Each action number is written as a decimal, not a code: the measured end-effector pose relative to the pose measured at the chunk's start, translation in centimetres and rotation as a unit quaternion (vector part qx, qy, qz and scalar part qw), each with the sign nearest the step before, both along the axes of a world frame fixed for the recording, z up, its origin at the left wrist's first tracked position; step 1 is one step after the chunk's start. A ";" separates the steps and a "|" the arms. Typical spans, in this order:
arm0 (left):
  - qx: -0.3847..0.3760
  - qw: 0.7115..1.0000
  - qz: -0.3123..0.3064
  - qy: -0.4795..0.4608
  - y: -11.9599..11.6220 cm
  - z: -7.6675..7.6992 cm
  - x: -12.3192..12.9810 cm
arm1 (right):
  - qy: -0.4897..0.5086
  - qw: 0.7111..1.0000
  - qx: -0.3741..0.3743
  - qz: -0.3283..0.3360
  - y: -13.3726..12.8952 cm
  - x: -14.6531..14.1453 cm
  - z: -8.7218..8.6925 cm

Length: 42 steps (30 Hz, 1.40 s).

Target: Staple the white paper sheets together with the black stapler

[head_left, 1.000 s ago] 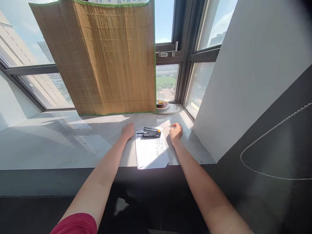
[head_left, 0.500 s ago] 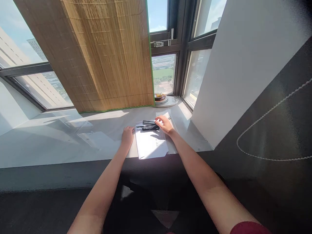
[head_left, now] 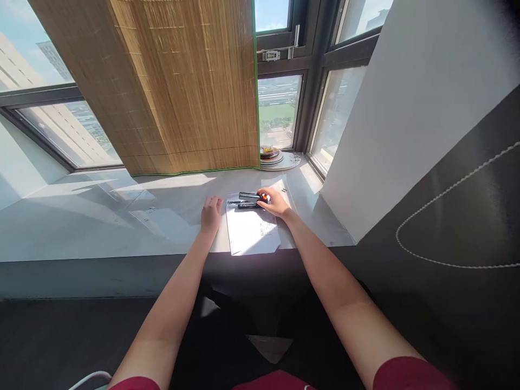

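My right hand [head_left: 274, 201] grips the right end of a black stapler [head_left: 248, 196], with fingers and thumb closed round it. The stapler's two long arms point left and stand apart, and a small orange spot shows near my fingers. It is over the far part of some white sheets of paper [head_left: 247, 233], which carry a little print on their right side. My left hand [head_left: 212, 214] rests on the sill just left of the sheets, its fingers loosely bent and holding nothing. A thin dark thing [head_left: 233, 202] lies beside the stapler's left end, too small to make out.
The pale window sill [head_left: 179, 238] ends in a straight front edge. A bamboo blind [head_left: 190, 97] hangs down behind it. Stacked plates [head_left: 280, 161] stand in the far right corner. More paper [head_left: 280, 184] lies beyond my right hand. A beaded cord [head_left: 426, 260] hangs at the right.
The right hand has shifted its hold slightly, and an orange spot now shows on the stapler. The left fingers have lifted or turned a little. The whole view has tilted somewhat downward.
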<state>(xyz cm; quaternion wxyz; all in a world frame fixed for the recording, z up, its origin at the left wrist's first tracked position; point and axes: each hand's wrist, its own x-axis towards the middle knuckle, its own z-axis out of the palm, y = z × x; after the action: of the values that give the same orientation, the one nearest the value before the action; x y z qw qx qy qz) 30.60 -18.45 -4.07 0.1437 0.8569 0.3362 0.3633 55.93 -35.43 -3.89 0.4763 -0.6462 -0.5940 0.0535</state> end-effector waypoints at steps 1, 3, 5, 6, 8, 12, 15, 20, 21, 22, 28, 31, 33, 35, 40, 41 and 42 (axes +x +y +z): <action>-0.003 1.000 -0.008 -0.001 -0.1 0.1 -0.1 | 0.000 1.000 -0.002 0.002 -0.1 0.0 0.1; -0.007 0.999 -0.032 -0.006 -0.1 0.1 -0.1 | -0.005 1.000 -0.009 0.011 -0.2 -0.1 0.2; 0.000 0.998 -0.065 -0.019 -0.2 0.2 -0.1 | -0.014 0.999 -0.017 0.027 -0.3 -0.2 0.3; 0.004 0.996 -0.082 -0.027 -0.2 0.2 -0.1 | -0.019 0.999 -0.020 0.033 -0.3 -0.2 0.4; 0.014 0.993 -0.110 -0.040 -0.3 0.3 -0.2 | -0.029 0.999 -0.022 0.040 -0.4 -0.2 0.4; 0.036 0.988 -0.143 -0.042 -0.3 0.5 -0.1 | -0.059 0.996 -0.004 0.060 -0.4 0.0 0.0; 0.058 0.979 -0.185 -0.062 -0.2 0.3 0.1 | -0.069 0.994 0.015 0.077 -0.3 0.3 -0.3; 0.056 0.966 -0.240 -0.079 0.1 -0.1 0.4 | -0.063 0.993 0.036 0.098 -0.2 0.5 -0.7; 0.050 0.969 -0.231 -0.070 0.1 -0.1 0.3 | -0.062 0.992 0.038 0.100 -0.1 0.6 -0.8; 0.044 0.973 -0.217 -0.060 0.2 0.0 0.3 | -0.061 0.992 0.039 0.101 -0.1 0.6 -0.8; -0.044 0.987 -0.155 -0.025 0.2 0.4 -0.1 | -0.066 0.992 0.041 0.100 0.0 0.5 -0.9; -0.116 0.983 -0.139 -0.031 0.3 0.7 -0.3 | -0.063 0.992 0.043 0.103 0.0 0.6 -0.9; -0.155 0.978 -0.137 -0.031 0.4 0.8 -0.5 | -0.062 0.992 0.041 0.104 0.0 0.6 -0.8; -0.179 0.973 -0.143 -0.029 0.5 0.8 -0.6 | -0.060 0.992 0.039 0.105 0.0 0.6 -0.8; -0.195 0.967 -0.163 -0.032 0.7 0.8 -0.7 | -0.058 0.992 0.032 0.104 0.1 0.7 -0.9; -0.196 0.966 -0.163 -0.031 0.8 0.8 -0.7 | -0.058 0.992 0.032 0.103 0.2 0.7 -0.9; -0.197 0.966 -0.162 -0.030 0.8 0.8 -0.7 | -0.058 0.992 0.033 0.104 0.2 0.7 -0.9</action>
<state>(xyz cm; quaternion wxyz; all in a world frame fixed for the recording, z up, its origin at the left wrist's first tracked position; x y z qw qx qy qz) 29.92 -17.63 -3.26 0.3770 0.8430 0.2538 0.2876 56.60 -35.24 -4.84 0.4536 -0.5671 -0.6859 0.0456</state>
